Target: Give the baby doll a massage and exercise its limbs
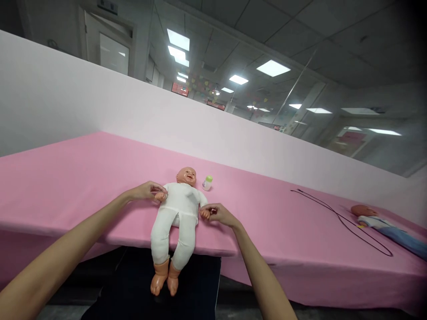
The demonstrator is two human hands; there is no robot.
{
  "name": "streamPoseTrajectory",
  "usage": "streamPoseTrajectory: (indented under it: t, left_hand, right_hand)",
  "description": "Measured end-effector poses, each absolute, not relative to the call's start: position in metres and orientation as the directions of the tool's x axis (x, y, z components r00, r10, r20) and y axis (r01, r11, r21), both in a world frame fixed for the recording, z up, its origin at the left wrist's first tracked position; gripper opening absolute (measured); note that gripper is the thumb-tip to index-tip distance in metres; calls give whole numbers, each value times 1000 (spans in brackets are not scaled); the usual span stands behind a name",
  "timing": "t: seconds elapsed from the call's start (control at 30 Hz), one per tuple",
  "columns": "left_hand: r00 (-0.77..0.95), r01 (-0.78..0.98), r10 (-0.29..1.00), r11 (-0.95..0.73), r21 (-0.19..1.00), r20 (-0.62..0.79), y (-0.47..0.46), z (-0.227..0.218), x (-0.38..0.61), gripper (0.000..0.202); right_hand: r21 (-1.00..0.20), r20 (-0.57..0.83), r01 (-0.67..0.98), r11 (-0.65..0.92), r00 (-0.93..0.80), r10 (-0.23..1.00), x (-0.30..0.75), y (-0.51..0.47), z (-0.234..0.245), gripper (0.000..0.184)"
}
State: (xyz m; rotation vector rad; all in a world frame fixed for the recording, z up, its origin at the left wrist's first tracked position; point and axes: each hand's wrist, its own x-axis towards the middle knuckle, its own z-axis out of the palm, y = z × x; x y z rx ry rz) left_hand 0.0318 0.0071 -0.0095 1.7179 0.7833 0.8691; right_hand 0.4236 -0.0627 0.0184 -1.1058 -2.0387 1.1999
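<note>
A baby doll in a white suit [178, 211] lies on its back on a pink-covered table [83, 178]. Its legs hang past the table's front edge, and its bare plastic feet dangle over the dark floor. My left hand [147, 191] pinches the doll's plastic hand [160, 196] on the left side. On the other side, my right hand [216, 214] grips the doll's other plastic hand [205, 214]. Just beyond the doll's shoulder stands a small baby bottle with a green cap [207, 182].
A second doll in blue and white [383, 226] lies at the far right, near a looped black cord [320, 201]. A pale wall [133, 106] runs behind the table. Glass partitions and ceiling lights show beyond it.
</note>
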Motion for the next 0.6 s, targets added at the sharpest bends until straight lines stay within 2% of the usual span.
streamPoseTrajectory:
  t: [0.07,0.17,0.27,0.37,0.43,0.53,0.6]
  left_hand:
    - [565,116,804,-300,947,185,1,-12,28,40]
    - [543,103,810,-323,941,219,-1,-10,33,42]
    - [413,69,871,-322,944,267,8,-2,48,41]
    - [182,54,953,-257,965,243,23,5,70,42]
    - [76,62,978,-200,978,195,34,6,82,44]
    - [58,64,985,-166,984,162,43,6,89,50]
    - [82,52,984,-160,986,155,42,4,82,50]
  right_hand:
    - [-850,15,422,316,-581,814,423,-70,19,34]
    - [-867,40,398,299,-544,838,418,-65,25,27]
    - [-922,113,305,236,-372,921,409,-48,30,25]
    - [-959,148,230,164,-87,985,396,-24,27,44]
    - [-967,139,220,129,32,990,387,-10,21,52]
    - [-966,137,230,116,76,988,381,-4,16,54]
    - [-962,149,236,137,33,988,385,-12,18,49]
